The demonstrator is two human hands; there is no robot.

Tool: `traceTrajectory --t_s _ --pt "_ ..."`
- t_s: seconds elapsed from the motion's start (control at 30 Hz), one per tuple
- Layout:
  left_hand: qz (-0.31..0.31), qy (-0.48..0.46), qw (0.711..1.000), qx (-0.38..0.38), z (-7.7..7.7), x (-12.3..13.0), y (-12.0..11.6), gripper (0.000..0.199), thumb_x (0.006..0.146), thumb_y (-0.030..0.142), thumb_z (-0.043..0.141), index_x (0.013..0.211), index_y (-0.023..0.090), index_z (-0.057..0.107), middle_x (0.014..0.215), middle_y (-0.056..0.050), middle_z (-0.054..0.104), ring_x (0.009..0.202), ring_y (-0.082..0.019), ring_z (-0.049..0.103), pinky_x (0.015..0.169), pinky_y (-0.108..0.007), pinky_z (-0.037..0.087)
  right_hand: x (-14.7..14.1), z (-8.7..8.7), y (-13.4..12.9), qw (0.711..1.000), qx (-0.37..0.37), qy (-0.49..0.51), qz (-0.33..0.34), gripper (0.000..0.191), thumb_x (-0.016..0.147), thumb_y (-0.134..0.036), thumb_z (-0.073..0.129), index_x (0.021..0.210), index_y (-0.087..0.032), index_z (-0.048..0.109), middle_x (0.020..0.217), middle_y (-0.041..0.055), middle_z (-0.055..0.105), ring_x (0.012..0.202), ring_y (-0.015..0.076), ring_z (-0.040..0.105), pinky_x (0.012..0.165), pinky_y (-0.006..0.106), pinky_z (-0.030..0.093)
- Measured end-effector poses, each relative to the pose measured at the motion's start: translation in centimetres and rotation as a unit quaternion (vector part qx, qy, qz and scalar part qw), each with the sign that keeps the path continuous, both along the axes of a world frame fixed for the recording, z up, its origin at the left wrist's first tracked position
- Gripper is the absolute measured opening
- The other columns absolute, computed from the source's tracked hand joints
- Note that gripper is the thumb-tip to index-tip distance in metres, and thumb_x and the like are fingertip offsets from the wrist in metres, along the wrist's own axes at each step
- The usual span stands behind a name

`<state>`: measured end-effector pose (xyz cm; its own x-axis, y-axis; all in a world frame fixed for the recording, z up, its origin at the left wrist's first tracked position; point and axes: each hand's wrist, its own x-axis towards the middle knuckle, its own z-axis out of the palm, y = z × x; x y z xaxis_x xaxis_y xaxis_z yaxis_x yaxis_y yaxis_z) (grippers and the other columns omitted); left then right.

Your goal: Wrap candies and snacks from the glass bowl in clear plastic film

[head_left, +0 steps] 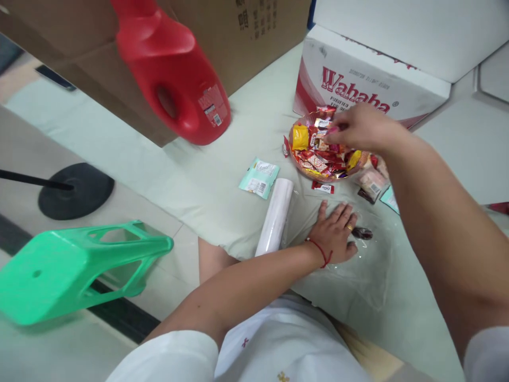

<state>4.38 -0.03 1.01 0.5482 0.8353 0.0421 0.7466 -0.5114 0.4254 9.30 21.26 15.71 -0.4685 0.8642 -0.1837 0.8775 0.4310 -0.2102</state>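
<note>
My left hand (334,233) lies flat with fingers spread on a sheet of transparent plastic film (374,276) on the cloth-covered table. Beside its fingers is a small dark wrapped piece (362,233). Over the candy bowl (306,172), my right hand (360,127) is closed in a pinch on a small pink-wrapped candy (333,130). Red, yellow and white wrapped candies fill the bowl. To the left of my left hand is a white plastic roll (275,215). A red candy packet (322,187) sits just in front of the bowl.
A mint-green packet (259,178) lies left of the bowl, and a pale packet (373,183) lies right of it. Behind stand a Wahaha carton (358,79), a red jug (175,79) and a brown cardboard box (254,48). A green stool (51,265) is at left.
</note>
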Motion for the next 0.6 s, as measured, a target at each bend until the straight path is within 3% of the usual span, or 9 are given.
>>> traceTrajectory --t_s 0.07,0.13,0.23,0.33,0.47,0.6 --pt "0.003 -0.011 1.0 -0.012 0.1 0.0 0.1 0.067 0.098 0.046 0.041 0.156 0.013 0.042 0.17 -0.015 0.029 0.159 -0.031 0.019 0.127 -0.068 0.006 3.9 1.3 -3.8 0.993 -0.065 0.096 -0.017 0.04 0.085 -0.054 0.071 0.098 -0.016 0.074 0.074 0.0052 0.068 0.065 0.0188 0.061 0.064 0.034 0.05" --pt "0.007 -0.029 0.999 -0.027 0.1 0.1 0.3 0.063 0.099 0.042 0.038 0.156 0.016 0.042 0.17 -0.013 0.032 0.159 -0.029 0.021 0.127 -0.067 0.005 7.7 0.9 -8.2 0.98 -0.12 0.159 -0.014 0.041 0.085 -0.058 0.067 0.101 -0.02 0.073 0.074 0.0037 0.069 0.06 0.0177 0.059 0.058 0.033 0.048" --pt "0.005 -0.052 0.997 -0.057 0.3 0.0 0.7 0.065 0.097 0.035 0.04 0.159 0.018 0.037 0.169 -0.012 0.034 0.159 -0.026 0.022 0.128 -0.065 0.001 12.1 -2.2 -14.3 0.982 -0.092 0.157 0.055 0.027 0.09 -0.045 0.062 0.103 -0.024 0.071 0.089 0.0051 0.07 0.071 0.0195 0.064 0.066 0.034 0.052" --pt "-0.014 -0.067 0.992 -0.104 0.7 -0.4 1.3 0.08 0.086 0.027 0.048 0.163 0.017 0.026 0.171 -0.011 0.03 0.16 -0.025 0.02 0.128 -0.064 -0.002 14.2 -5.3 -18.3 0.984 -0.086 0.123 0.099 0.022 0.093 -0.03 0.058 0.112 -0.023 0.068 0.1 0.008 0.068 0.084 0.0218 0.066 0.074 0.035 0.053" --pt "-0.023 -0.073 0.982 -0.175 1.3 -1.0 2.2 0.095 0.076 0.022 0.05 0.165 0.017 0.015 0.171 -0.01 0.028 0.16 -0.022 0.021 0.129 -0.061 -0.001 13.7 -6.6 -19.9 0.99 -0.033 0.07 0.119 0.019 0.094 -0.024 0.057 0.11 -0.02 0.066 0.105 0.0119 0.065 0.101 0.0272 0.06 0.079 0.036 0.05" --pt "-0.013 -0.085 0.974 -0.209 1.6 -1.3 3.0 0.099 0.074 0.021 0.047 0.165 0.015 0.009 0.172 -0.01 0.025 0.16 -0.019 0.022 0.13 -0.057 0.0 12.1 -6.8 -19.2 0.988 -0.002 0.021 0.15 0.01 0.094 -0.023 0.059 0.097 -0.019 0.067 0.097 0.0115 0.064 0.095 0.0265 0.053 0.075 0.035 0.043"
